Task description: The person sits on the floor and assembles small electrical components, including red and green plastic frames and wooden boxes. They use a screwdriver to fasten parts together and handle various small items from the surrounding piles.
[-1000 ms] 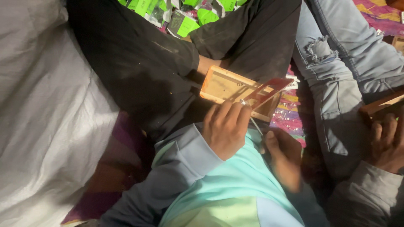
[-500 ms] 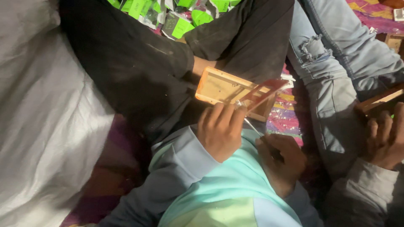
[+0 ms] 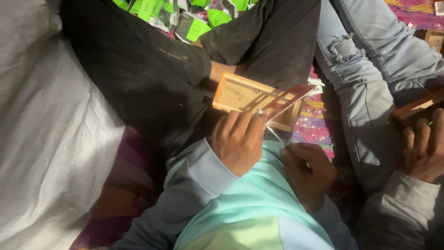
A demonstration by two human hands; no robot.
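A shallow wooden frame (image 3: 240, 95) rests on a lap in black trousers (image 3: 152, 78). My left hand (image 3: 238, 141) sits at the frame's near edge and grips a thin reddish-brown strip (image 3: 289, 98) that slants up to the right across the frame. My right hand (image 3: 307, 169) is curled just right of it, low against my pale teal sleeve (image 3: 259, 203). A thin pale thread or wire (image 3: 276, 135) runs from the strip's lower end to my right fingers, which pinch it.
Another person's hand (image 3: 423, 148) in a grey sleeve holds a second wooden piece (image 3: 416, 107) at the right edge, beside a leg in ripped blue jeans (image 3: 365, 92). Green packets (image 3: 194, 21) lie at the top. A white sheet (image 3: 46, 139) fills the left. Patterned cloth (image 3: 314, 122) lies underneath.
My right hand's fingers have curled in and drawn closer to my left hand. The frame and strip stay in nearly the same place.
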